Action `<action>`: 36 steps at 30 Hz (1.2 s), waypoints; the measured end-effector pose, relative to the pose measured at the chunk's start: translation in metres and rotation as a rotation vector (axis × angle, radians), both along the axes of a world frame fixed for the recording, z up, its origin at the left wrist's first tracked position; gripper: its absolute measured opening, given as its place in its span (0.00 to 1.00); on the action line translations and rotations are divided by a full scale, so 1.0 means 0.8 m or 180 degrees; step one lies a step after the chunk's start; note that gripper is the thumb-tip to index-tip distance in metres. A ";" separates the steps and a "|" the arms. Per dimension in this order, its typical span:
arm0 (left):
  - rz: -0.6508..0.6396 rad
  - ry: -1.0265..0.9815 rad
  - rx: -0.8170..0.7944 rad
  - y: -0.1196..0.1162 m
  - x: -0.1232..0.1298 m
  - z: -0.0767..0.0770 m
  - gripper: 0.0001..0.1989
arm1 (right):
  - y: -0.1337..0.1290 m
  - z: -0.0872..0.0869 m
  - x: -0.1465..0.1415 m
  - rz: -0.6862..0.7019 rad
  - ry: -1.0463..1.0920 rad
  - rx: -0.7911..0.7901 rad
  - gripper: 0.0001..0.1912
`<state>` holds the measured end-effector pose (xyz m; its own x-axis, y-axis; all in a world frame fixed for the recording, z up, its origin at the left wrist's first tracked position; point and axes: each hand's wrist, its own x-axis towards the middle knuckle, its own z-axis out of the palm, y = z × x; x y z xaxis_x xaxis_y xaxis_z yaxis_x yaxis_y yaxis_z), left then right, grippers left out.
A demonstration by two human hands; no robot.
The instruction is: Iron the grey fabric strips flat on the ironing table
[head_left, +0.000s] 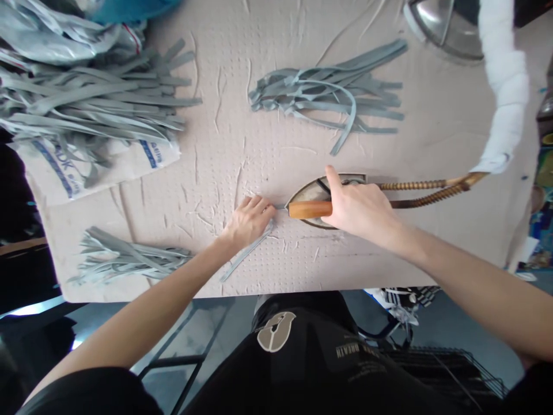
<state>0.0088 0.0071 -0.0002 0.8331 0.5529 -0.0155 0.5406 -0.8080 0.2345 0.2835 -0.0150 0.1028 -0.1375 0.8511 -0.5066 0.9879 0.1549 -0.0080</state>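
Note:
My right hand (360, 210) is wrapped round the wooden handle of an iron (309, 209) that lies on the pale padded table, its tip pointing left. Just left of that tip, my left hand (249, 220) has its fingers pressed together on a thin grey-blue fabric strip (245, 253). One end of the strip trails toward the front edge, and a short piece shows between my fingers and the iron tip. The underside of the iron is hidden.
Strip bundles lie at the back centre (328, 95), back left (103, 95) and front left (129, 256). The iron's brown hoses (432, 193) join a white wrapped hose (507, 98) at right. A metal object (444, 26) sits at the back right. The table's front edge (259, 293) is near my body.

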 end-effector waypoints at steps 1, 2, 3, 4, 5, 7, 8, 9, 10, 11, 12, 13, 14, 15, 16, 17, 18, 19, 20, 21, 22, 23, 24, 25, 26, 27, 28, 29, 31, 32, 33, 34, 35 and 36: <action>0.0070 -0.0035 -0.0038 0.002 -0.003 -0.001 0.10 | -0.001 0.000 -0.001 -0.0017 0.0024 0.0068 0.52; 0.0143 -0.0094 -0.0107 0.003 -0.004 -0.003 0.10 | -0.003 0.001 -0.001 -0.0050 0.0029 0.0146 0.53; 0.0203 -0.0172 -0.0203 0.005 -0.005 -0.004 0.10 | -0.005 0.001 -0.002 -0.0099 0.0007 0.0212 0.54; 0.0249 -0.0254 -0.0319 0.005 -0.006 -0.004 0.10 | -0.006 0.002 -0.002 -0.0152 -0.0040 0.0247 0.54; 0.0280 -0.0333 -0.0440 0.006 -0.006 -0.005 0.10 | -0.007 0.003 -0.003 -0.0194 -0.0100 0.0232 0.54; 0.0334 -0.0460 -0.0666 0.006 -0.007 -0.004 0.10 | -0.006 0.005 -0.004 -0.0233 -0.0237 0.0092 0.55; 0.0370 -0.0499 -0.0760 0.005 -0.008 -0.004 0.09 | -0.005 0.005 -0.006 -0.0219 -0.0289 0.0016 0.55; 0.0404 -0.0527 -0.0832 0.004 -0.009 -0.004 0.09 | -0.003 0.005 -0.007 -0.0193 -0.0328 -0.0044 0.55; 0.0437 -0.0545 -0.0871 0.002 -0.010 -0.004 0.09 | 0.000 0.005 -0.010 -0.0165 -0.0360 -0.0085 0.55; 0.0464 -0.0555 -0.0869 0.000 -0.012 -0.005 0.08 | 0.002 0.005 -0.013 -0.0137 -0.0386 -0.0118 0.54; 0.0474 -0.0555 -0.0824 -0.002 -0.013 -0.006 0.09 | 0.005 0.005 -0.017 -0.0108 -0.0397 -0.0145 0.54; 0.0447 -0.0558 -0.0736 -0.004 -0.016 -0.008 0.09 | 0.007 0.005 -0.022 -0.0075 -0.0397 -0.0175 0.54; 0.0390 -0.0577 -0.0608 -0.007 -0.018 -0.010 0.11 | 0.009 0.006 -0.027 -0.0037 -0.0387 -0.0205 0.53; 0.0314 -0.0608 -0.0458 -0.009 -0.020 -0.012 0.12 | 0.011 0.006 -0.031 0.0006 -0.0366 -0.0229 0.53; 0.0229 -0.0656 -0.0305 -0.010 -0.023 -0.015 0.13 | 0.012 0.006 -0.036 0.0052 -0.0336 -0.0242 0.53; 0.0140 -0.0728 -0.0175 -0.011 -0.026 -0.018 0.14 | 0.013 0.007 -0.040 0.0093 -0.0313 -0.0245 0.53; 0.0064 -0.0816 -0.0087 -0.011 -0.029 -0.020 0.15 | 0.012 0.007 -0.042 0.0122 -0.0300 -0.0241 0.53; 0.0010 -0.0904 -0.0053 -0.011 -0.032 -0.022 0.15 | 0.012 0.007 -0.044 0.0137 -0.0299 -0.0237 0.53; -0.0029 -0.0978 -0.0066 -0.010 -0.035 -0.024 0.15 | 0.011 0.007 -0.045 0.0135 -0.0310 -0.0232 0.54; -0.0072 -0.1040 -0.0099 -0.008 -0.037 -0.025 0.14 | 0.010 0.007 -0.045 0.0116 -0.0336 -0.0228 0.55; -0.0110 -0.1079 -0.0118 -0.007 -0.039 -0.026 0.14 | 0.009 0.008 -0.045 0.0087 -0.0372 -0.0232 0.56; -0.0145 -0.1085 -0.0104 -0.005 -0.041 -0.027 0.14 | 0.008 0.008 -0.044 0.0062 -0.0413 -0.0244 0.56; -0.0179 -0.1070 -0.0045 -0.004 -0.042 -0.027 0.14 | 0.007 0.008 -0.044 0.0047 -0.0451 -0.0259 0.57; -0.0215 -0.1051 0.0044 -0.003 -0.042 -0.028 0.14 | 0.006 0.008 -0.043 0.0046 -0.0489 -0.0275 0.58; -0.0246 -0.1034 0.0136 -0.003 -0.043 -0.028 0.13 | 0.006 0.008 -0.042 0.0054 -0.0521 -0.0285 0.58; -0.0258 -0.1023 0.0203 -0.003 -0.043 -0.030 0.13 | 0.007 0.008 -0.042 0.0068 -0.0550 -0.0290 0.58; -0.0243 -0.1024 0.0231 -0.004 -0.043 -0.032 0.13 | 0.007 0.007 -0.043 0.0083 -0.0576 -0.0288 0.58; -0.0205 -0.1033 0.0218 -0.006 -0.043 -0.034 0.13 | 0.008 0.007 -0.044 0.0094 -0.0600 -0.0281 0.58; -0.0031 -0.1052 0.0095 -0.010 -0.044 -0.041 0.13 | 0.010 0.006 -0.050 0.0120 -0.0616 -0.0261 0.56; 0.0116 -0.1075 0.0016 -0.013 -0.045 -0.044 0.13 | 0.012 0.005 -0.055 0.0145 -0.0603 -0.0248 0.54; 0.0289 -0.1113 -0.0058 -0.015 -0.046 -0.047 0.13 | 0.014 0.005 -0.060 0.0179 -0.0571 -0.0239 0.52; 0.0473 -0.1159 -0.0114 -0.018 -0.048 -0.048 0.12 | 0.016 0.005 -0.065 0.0217 -0.0524 -0.0231 0.50; 0.0659 -0.1208 -0.0153 -0.019 -0.049 -0.049 0.11 | 0.018 0.005 -0.071 0.0254 -0.0472 -0.0227 0.48; 0.0827 -0.1260 -0.0179 -0.021 -0.051 -0.050 0.11 | 0.019 0.005 -0.076 0.0278 -0.0426 -0.0224 0.47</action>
